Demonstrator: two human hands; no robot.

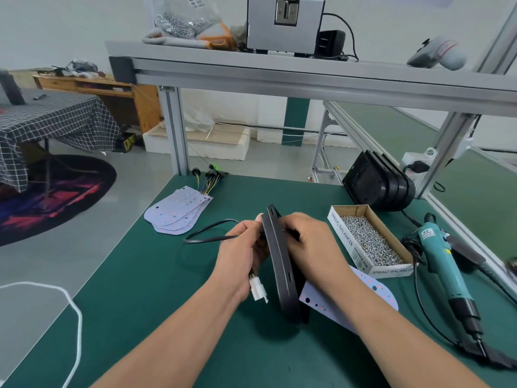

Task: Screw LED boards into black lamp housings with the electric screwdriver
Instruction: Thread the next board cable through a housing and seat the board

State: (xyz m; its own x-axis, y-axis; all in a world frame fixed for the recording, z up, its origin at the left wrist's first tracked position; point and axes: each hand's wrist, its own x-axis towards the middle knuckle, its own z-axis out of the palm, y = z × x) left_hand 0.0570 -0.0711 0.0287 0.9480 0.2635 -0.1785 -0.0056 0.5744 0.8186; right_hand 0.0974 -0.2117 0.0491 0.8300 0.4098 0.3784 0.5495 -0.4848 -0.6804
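A: Writing first! The cardboard box [343, 234] of silver screws reads "SPRING BALANCER" along its long side and again on its near end.

B: The teal electric screwdriver [444, 275] lies just right of that box. It has a small label, too blurred to read.

A: Centre stage, the black lamp housing [282, 264] is up on edge, tilted, with its lower end down at the green worktop [156, 303]. It's gripped from both sides.

B: The left hand [240, 253] has its fingers curled round the housing's left face. A black cable [207, 233] loops out past them, and a white connector [258, 289] dangles below the palm.

A: The right hand [310, 245] has its fingers bent against the other face. Whether the tips pinch anything, I can't tell.

B: One LED board [375, 292] lies flat beneath the right forearm. A fanned stack of boards [176, 214] sits far left.

A: More housings [377, 186] lean together at the back right.

B: Overhead there's an aluminium shelf [279, 72] with a bag of screws [179, 21]. Beyond, on the grey floor, stand a checked-cloth table [56, 119] and a round rug [56, 197].
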